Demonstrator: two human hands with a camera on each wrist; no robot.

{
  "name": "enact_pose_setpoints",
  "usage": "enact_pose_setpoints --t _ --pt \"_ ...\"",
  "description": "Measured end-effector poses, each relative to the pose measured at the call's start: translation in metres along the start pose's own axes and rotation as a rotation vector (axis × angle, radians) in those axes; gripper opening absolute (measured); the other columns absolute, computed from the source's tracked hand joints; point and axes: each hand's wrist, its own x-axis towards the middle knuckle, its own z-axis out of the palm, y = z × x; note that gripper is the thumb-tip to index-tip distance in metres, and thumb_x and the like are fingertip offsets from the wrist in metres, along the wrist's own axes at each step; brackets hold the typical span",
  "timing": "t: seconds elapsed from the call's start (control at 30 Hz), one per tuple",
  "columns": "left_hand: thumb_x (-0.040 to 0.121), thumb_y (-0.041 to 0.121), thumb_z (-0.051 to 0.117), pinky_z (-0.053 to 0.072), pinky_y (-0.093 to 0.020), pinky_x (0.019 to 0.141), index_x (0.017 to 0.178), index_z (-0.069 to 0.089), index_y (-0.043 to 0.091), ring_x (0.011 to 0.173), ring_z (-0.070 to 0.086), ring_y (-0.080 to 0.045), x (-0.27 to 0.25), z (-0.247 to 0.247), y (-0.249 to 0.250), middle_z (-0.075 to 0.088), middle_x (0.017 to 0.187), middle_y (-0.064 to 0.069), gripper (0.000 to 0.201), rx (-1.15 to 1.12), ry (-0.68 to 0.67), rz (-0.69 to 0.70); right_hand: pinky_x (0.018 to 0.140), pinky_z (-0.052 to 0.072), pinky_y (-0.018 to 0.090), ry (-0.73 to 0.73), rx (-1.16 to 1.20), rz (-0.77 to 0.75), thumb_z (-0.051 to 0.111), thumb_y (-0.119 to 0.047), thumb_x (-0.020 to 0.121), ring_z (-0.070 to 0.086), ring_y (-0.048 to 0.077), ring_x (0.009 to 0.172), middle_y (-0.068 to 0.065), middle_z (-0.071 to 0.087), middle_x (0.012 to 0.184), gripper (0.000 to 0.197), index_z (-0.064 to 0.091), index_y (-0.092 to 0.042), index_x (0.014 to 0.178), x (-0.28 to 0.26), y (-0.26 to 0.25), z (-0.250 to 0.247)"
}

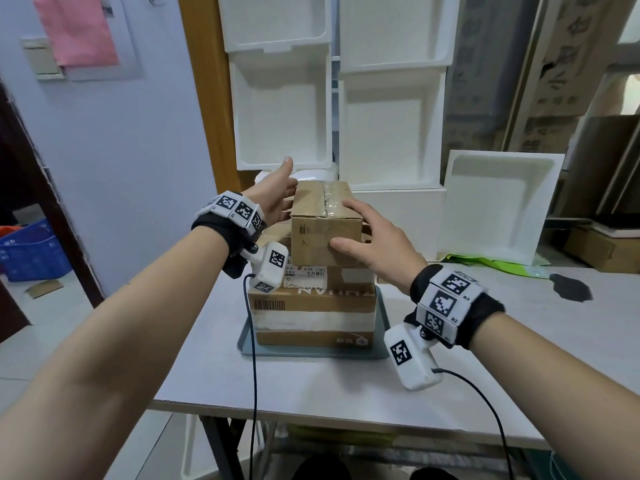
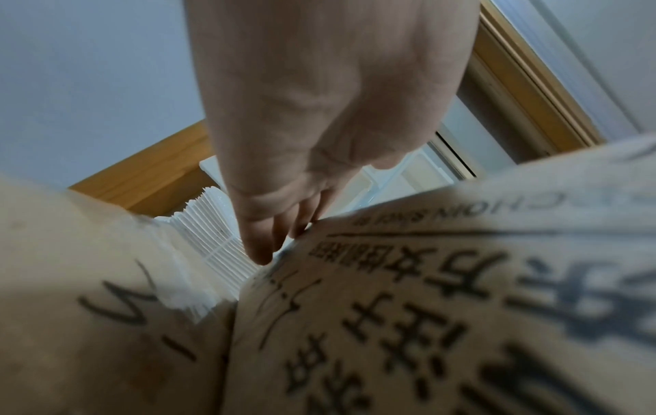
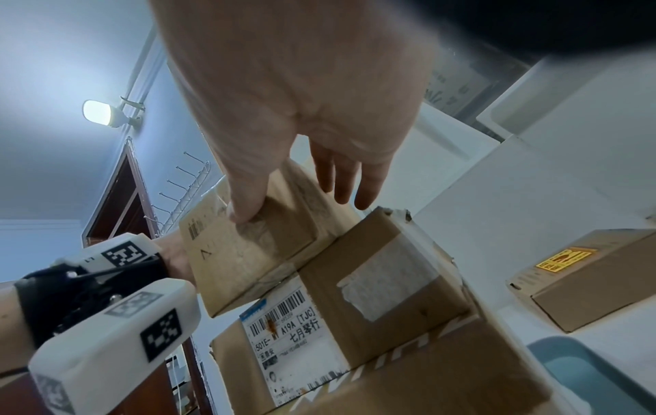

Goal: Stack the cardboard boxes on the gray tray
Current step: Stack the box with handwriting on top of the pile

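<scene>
A gray tray (image 1: 381,348) lies on the white table and carries a stack of three cardboard boxes. The large bottom box (image 1: 311,306) bears a middle box (image 1: 349,275) with a white shipping label. The small top box (image 1: 322,233) stands on these. My left hand (image 1: 277,199) lies flat against its left side, fingers straight, thumb up. My right hand (image 1: 360,230) touches its front right corner, thumb on the front face, fingers straight over the top edge. The right wrist view shows the thumb of that hand (image 3: 302,191) on the top box (image 3: 241,252). In the left wrist view the left hand's straight fingers (image 2: 259,241) lie along printed cardboard (image 2: 426,309).
White foam boxes (image 1: 391,133) are stacked against the back wall, and a foam lid (image 1: 498,206) leans at the right. Another cardboard box (image 1: 588,251) and a green bag (image 1: 485,263) lie at the far right. A blue crate (image 1: 31,251) stands on the floor at left.
</scene>
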Motion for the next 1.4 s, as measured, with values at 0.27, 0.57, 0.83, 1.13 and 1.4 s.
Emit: enact_pose_setpoints --t 0.27,0.57,0.83,1.13,1.4 --pt "0.093 0.069 0.023 0.04 -0.037 0.109 0.152 0.026 0.013 0.12 0.05 -0.017 0.009 -0.001 -0.003 0.043 0.149 -0.003 0.082 0.003 0.004 0.002 0.103 0.047 0.037 -0.011 -0.009 0.008 0.07 -0.041 0.084 0.05 0.019 0.127 -0.002 0.054 0.141 0.068 0.038 -0.039 0.144 0.0 0.001 -0.002" --pt "0.092 0.068 0.032 0.039 -0.039 0.107 0.146 0.04 0.014 0.134 0.045 -0.023 0.005 -0.026 -0.004 0.043 0.15 -0.002 0.076 -0.098 0.068 0.082 0.1 0.037 0.026 0.043 -0.046 0.032 0.064 -0.031 0.09 0.048 0.023 0.129 0.005 0.05 0.143 0.081 0.016 -0.026 0.156 0.016 0.002 -0.015" --pt "0.096 0.062 0.032 0.047 -0.039 0.096 0.141 0.041 0.01 0.124 0.052 -0.025 -0.01 -0.036 -0.011 0.051 0.136 -0.003 0.069 -0.13 0.133 0.115 0.105 0.038 0.028 0.114 -0.057 0.051 0.061 -0.02 0.092 0.048 0.022 0.131 0.006 0.052 0.143 0.071 0.025 -0.019 0.153 0.033 0.016 -0.014" --pt "0.092 0.069 0.028 0.036 -0.044 0.111 0.146 0.039 0.012 0.131 0.046 -0.026 -0.021 -0.035 -0.028 0.048 0.144 -0.007 0.079 0.011 0.257 0.17 0.108 0.039 0.028 0.13 -0.025 0.039 0.059 -0.009 0.093 0.046 0.019 0.136 0.008 0.046 0.149 0.059 0.035 -0.011 0.147 0.047 0.023 -0.021" --pt "0.092 0.07 0.031 0.023 -0.045 0.116 0.147 0.037 0.015 0.138 0.036 -0.025 -0.023 -0.032 -0.045 0.047 0.145 -0.005 0.078 -0.037 0.292 0.144 0.104 0.044 0.03 0.138 -0.035 0.048 0.058 -0.014 0.094 0.055 0.018 0.127 0.006 0.059 0.136 0.031 0.054 -0.008 0.124 0.047 0.03 -0.014"
